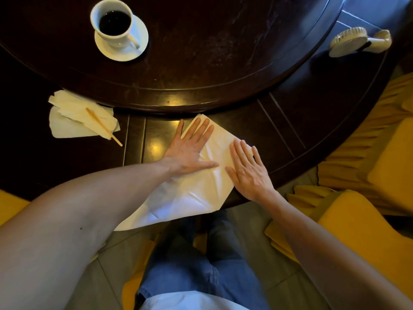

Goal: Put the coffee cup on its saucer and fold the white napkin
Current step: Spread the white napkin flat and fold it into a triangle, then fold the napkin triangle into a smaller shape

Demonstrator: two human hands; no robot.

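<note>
A white coffee cup [111, 19] full of dark coffee stands on its white saucer [138, 44] at the far left of the raised round centre of the table. The white napkin [196, 193] lies on the table's near rim, folded over, its near corner hanging past the edge. My left hand [190, 151] presses flat on the napkin's left side, fingers spread. My right hand [248, 171] lies flat on its right side. Neither hand grips anything.
Crumpled paper napkins [73, 119] with a wooden stir stick [104, 126] lie on the rim at left. A cream brush-like object [357, 41] rests at the far right table edge. Yellow-covered chairs [368, 198] stand at right. The dark wooden table [223, 52] has a raised round centre.
</note>
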